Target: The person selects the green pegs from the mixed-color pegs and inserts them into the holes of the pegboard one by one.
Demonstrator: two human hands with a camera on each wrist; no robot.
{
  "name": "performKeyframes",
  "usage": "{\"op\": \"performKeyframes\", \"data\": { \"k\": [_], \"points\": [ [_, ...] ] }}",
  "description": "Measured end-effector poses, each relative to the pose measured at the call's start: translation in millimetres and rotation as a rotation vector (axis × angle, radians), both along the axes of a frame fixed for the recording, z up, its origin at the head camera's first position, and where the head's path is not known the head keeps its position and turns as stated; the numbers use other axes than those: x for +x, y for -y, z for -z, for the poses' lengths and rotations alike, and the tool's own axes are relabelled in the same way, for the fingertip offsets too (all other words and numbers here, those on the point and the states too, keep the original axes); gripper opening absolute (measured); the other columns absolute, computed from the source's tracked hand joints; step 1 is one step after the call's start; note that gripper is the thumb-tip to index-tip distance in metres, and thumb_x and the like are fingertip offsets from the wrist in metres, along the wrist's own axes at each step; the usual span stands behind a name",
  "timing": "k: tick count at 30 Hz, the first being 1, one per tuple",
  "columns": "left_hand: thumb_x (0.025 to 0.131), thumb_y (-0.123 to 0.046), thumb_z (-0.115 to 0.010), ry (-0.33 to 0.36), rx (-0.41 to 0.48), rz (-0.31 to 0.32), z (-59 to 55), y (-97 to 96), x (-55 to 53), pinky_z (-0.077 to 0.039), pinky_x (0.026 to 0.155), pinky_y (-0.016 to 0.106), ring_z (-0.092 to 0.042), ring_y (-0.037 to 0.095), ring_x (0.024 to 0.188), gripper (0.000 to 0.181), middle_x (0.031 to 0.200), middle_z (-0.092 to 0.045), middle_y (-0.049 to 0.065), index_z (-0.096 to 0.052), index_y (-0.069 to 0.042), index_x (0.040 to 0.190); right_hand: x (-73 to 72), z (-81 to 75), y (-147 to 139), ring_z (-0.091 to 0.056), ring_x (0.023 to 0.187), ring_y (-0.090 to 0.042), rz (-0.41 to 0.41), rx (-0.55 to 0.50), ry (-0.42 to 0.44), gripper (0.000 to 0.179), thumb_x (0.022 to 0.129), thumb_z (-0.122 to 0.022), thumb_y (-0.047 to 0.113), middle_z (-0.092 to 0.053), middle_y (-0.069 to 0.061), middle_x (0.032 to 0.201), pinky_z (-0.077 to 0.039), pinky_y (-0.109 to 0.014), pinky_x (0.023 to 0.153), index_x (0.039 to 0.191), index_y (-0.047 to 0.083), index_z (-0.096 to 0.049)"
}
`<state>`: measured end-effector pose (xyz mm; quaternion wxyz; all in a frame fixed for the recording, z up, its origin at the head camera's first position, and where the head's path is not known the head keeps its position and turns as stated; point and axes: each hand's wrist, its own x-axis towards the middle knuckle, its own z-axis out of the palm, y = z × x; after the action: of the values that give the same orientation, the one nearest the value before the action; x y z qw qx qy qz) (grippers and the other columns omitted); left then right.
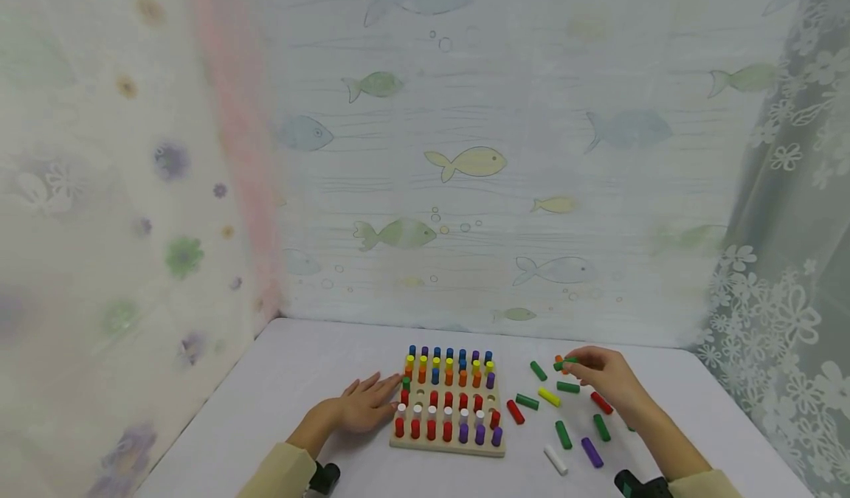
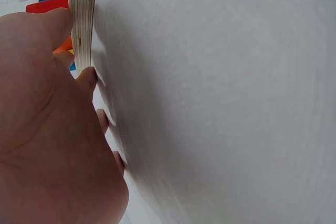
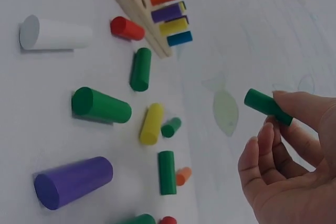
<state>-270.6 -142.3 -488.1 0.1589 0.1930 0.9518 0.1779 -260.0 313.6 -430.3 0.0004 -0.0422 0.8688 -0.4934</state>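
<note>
A wooden pegboard (image 1: 446, 446) stands on the table, with rows of blue, purple, yellow, orange, red and white pegs upright in it. One green peg (image 1: 406, 384) is in a row near its left edge, and a few bare holes show in that area. My left hand (image 1: 364, 407) lies spread at the board's left side; the left wrist view shows its thumb (image 2: 56, 27) against the board's edge (image 2: 82, 14). To the right of the board, my right hand (image 1: 607, 372) pinches a loose green peg (image 3: 261, 103) between thumb and fingers, raised over the table.
Loose pegs are scattered right of the board: several green ones (image 1: 563, 434), red (image 1: 515, 412), yellow (image 1: 549, 397), purple (image 1: 592, 452), white (image 1: 555, 460) and an orange one (image 3: 184, 176). A fish-patterned curtain (image 1: 465, 277) hangs behind the white table (image 1: 319, 339).
</note>
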Motion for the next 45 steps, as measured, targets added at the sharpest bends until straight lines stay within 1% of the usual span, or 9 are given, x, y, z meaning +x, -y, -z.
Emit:
{"op": "performKeyframes", "data": {
  "k": [4, 10, 13, 19, 25, 30, 36, 41, 45],
  "points": [
    [0.107, -0.046, -0.046, 0.001, 0.004, 0.002, 0.5, -0.5, 0.0, -0.009, 0.123, 0.063, -0.017, 0.033, 0.157, 0.066, 0.166, -0.035, 0.003, -0.027, -0.018, 0.163, 2.7, -3.8, 5.7, -0.065, 0.101, -0.027, -0.021, -0.009, -0.004, 0.034, 0.100, -0.069, 0.026, -0.071, -0.009, 0.115, -0.055, -0.040, 0.086, 0.122, 0.001, -0.067],
    [0.107, -0.047, -0.046, 0.005, -0.001, -0.001, 0.4, -1.0, -1.4, -0.008, 0.123, 0.063, -0.017, 0.032, 0.157, 0.066, 0.166, -0.034, 0.003, -0.026, -0.019, 0.164, 5.2, -8.5, 14.6, -0.064, 0.093, -0.019, -0.059, -0.013, -0.045, 0.034, 0.099, -0.070, 0.026, -0.071, -0.012, 0.115, -0.056, -0.038, 0.082, 0.121, 0.000, -0.067],
    [0.107, -0.047, -0.046, 0.008, -0.002, 0.000, 2.0, -1.1, -3.1, -0.008, 0.123, 0.063, -0.017, 0.033, 0.157, 0.066, 0.166, -0.034, 0.003, -0.026, -0.019, 0.164, 5.8, -11.0, 19.8, -0.064, 0.094, -0.019, -0.074, -0.025, -0.056, 0.035, 0.099, -0.070, 0.025, -0.070, -0.014, 0.116, -0.056, -0.037, 0.083, 0.122, -0.001, -0.067],
    [0.106, -0.050, -0.045, 0.012, 0.020, 0.002, 2.7, -1.1, -3.5, -0.005, 0.123, 0.065, -0.015, 0.036, 0.156, 0.068, 0.166, -0.033, 0.007, -0.025, -0.019, 0.164, 4.2, -14.3, 31.2, -0.064, 0.095, -0.019, -0.107, -0.052, -0.071, 0.031, 0.100, -0.069, 0.023, -0.071, -0.013, 0.111, -0.058, -0.033, 0.080, 0.119, -0.002, -0.068],
    [0.106, -0.055, -0.042, 0.016, 0.044, 0.007, 4.4, 0.8, -3.8, -0.001, 0.122, 0.067, -0.011, 0.039, 0.156, 0.071, 0.167, -0.030, 0.010, -0.021, -0.020, 0.165, 0.5, -15.6, 45.5, -0.062, 0.089, -0.020, -0.121, -0.048, -0.095, 0.026, 0.099, -0.069, 0.022, -0.071, -0.009, 0.103, -0.054, -0.029, 0.078, 0.115, 0.001, -0.070],
    [0.106, -0.055, -0.043, 0.017, 0.047, 0.007, 5.3, 0.6, -3.5, -0.002, 0.121, 0.068, -0.012, 0.039, 0.156, 0.071, 0.167, -0.031, 0.010, -0.023, -0.020, 0.164, -1.4, -14.7, 58.6, -0.062, 0.093, -0.021, -0.138, -0.061, -0.092, 0.024, 0.100, -0.068, 0.022, -0.070, -0.010, 0.108, -0.053, -0.032, 0.084, 0.114, 0.002, -0.070],
    [0.106, -0.051, -0.046, 0.027, 0.028, -0.005, 2.6, -1.0, -2.2, -0.005, 0.123, 0.064, -0.014, 0.035, 0.157, 0.069, 0.166, -0.033, 0.006, -0.026, -0.019, 0.163, -1.1, -14.1, 73.0, -0.060, 0.091, -0.021, -0.166, -0.076, -0.106, 0.024, 0.101, -0.068, 0.022, -0.070, -0.009, 0.106, -0.054, -0.026, 0.077, 0.115, 0.002, -0.070],
    [0.106, -0.054, -0.042, 0.013, 0.043, 0.009, 1.6, 0.5, -1.0, -0.004, 0.121, 0.068, -0.013, 0.039, 0.156, 0.070, 0.166, -0.032, 0.009, -0.024, -0.020, 0.164, -1.9, -12.6, 84.4, -0.060, 0.092, -0.020, -0.187, -0.100, -0.128, 0.025, 0.101, -0.067, 0.020, -0.070, -0.013, 0.109, -0.053, -0.026, 0.075, 0.114, -0.001, -0.070],
    [0.105, -0.058, -0.041, -0.001, 0.056, 0.004, 11.4, 4.3, -5.6, -0.003, 0.122, 0.067, -0.013, 0.038, 0.157, 0.071, 0.167, -0.032, 0.007, -0.023, -0.023, 0.165, -3.1, -10.5, 93.3, -0.062, 0.093, -0.021, -0.194, -0.115, -0.120, 0.026, 0.100, -0.068, 0.021, -0.071, -0.011, 0.109, -0.054, -0.027, 0.076, 0.115, 0.000, -0.071]
  ]
}}
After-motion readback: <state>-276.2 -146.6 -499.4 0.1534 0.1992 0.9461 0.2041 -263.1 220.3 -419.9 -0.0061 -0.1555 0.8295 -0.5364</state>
